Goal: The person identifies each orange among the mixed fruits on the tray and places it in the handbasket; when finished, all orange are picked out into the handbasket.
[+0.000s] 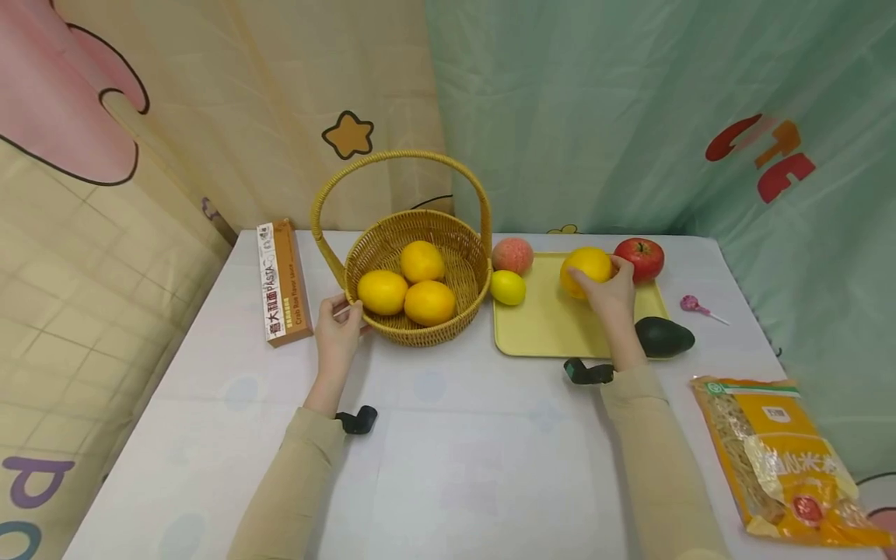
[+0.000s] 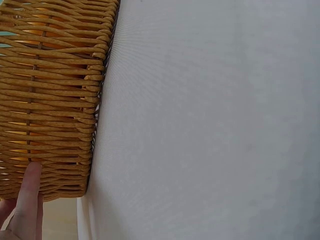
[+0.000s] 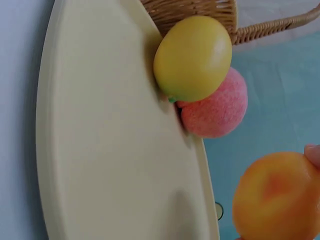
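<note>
My right hand [image 1: 610, 294] holds an orange [image 1: 586, 272] between thumb and fingers over the pale yellow tray [image 1: 542, 330]. In the right wrist view, the orange [image 3: 277, 197] shows at the lower right with a fingertip on its edge. At the left side of a wicker basket [image 1: 420, 336], my left hand [image 1: 337, 330] grips the rim and wall. One finger [image 2: 31, 182] lies against the basket's weave [image 2: 50, 115] in the left wrist view; the other fingers are partly hidden. Several similar fruits [image 1: 430, 303] lie inside the basket, under its tall arched handle.
By the tray's left edge sit a pink peach [image 1: 512, 255] and a yellow-green lemon [image 1: 507, 288]. A red fruit [image 1: 640, 259] and dark green avocado [image 1: 665, 337] are at its right, near a lollipop [image 1: 691, 304]. A pasta box [image 1: 283, 284] stands left; a noodle bag [image 1: 787, 459] lies right.
</note>
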{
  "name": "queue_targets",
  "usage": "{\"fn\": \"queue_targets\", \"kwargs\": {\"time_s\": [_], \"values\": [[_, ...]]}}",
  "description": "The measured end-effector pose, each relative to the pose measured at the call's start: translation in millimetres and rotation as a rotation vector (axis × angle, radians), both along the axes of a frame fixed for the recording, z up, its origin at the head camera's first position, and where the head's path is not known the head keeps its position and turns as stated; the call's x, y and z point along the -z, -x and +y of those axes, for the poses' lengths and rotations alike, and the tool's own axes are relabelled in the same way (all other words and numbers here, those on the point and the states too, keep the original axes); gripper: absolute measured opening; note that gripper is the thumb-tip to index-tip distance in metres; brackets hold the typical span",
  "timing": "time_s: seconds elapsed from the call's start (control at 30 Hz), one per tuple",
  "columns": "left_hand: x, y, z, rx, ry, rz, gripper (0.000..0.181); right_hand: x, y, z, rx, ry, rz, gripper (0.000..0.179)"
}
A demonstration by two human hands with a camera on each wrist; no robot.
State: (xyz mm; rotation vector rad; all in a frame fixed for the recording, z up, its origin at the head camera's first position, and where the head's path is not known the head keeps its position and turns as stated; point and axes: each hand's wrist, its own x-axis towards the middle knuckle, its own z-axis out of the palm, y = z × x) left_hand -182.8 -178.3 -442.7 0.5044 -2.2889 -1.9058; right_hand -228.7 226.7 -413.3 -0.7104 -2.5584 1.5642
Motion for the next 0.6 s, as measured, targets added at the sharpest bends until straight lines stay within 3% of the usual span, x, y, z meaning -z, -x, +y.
{"fn": "queue_targets", "kwargs": {"time_s": [0.3,0.6], "values": [[-0.3,0.9,-1.1,0.000,-0.010,0.009,0.044,-25.1,-11.7,-27.4,-0.161,0.026,0.122,0.090],[-0.5,0.4,-1.3,0.010,-0.005,0.013,0.044,-30.4,-17.2,-64.9,-0.315,0.030,0.208,0.084]]}}
